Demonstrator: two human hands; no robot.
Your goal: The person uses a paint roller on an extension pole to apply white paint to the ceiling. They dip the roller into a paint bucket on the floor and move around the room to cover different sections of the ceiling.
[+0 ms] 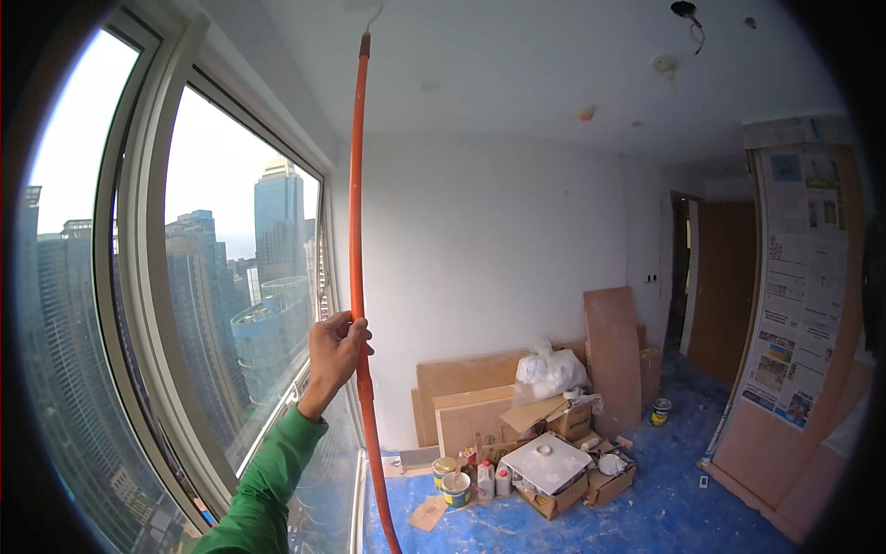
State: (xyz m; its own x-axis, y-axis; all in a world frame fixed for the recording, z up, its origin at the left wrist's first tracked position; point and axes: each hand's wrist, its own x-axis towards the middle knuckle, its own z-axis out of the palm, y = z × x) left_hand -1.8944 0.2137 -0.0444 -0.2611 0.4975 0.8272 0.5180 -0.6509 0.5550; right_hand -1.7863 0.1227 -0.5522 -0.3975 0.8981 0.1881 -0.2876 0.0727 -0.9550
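Observation:
My left hand [337, 354], in a green sleeve, is closed around a long orange extension pole [358, 203]. The pole stands nearly upright and runs out of view at the bottom. A bent wire roller frame [375, 15] sticks out of its top end, up by the white ceiling [517, 55]. Only part of what the frame carries shows at the upper edge, like a pale roller. My right hand is out of view.
Tall windows [148, 231] line the left. Against the white wall [480, 240] lean boards [611, 360], behind cardboard boxes [552, 504], paint cans [455, 489] and plastic bottles [485, 480]. Blue sheeting [664, 489] covers the floor. A newspaper-covered cabinet [798, 277] stands right.

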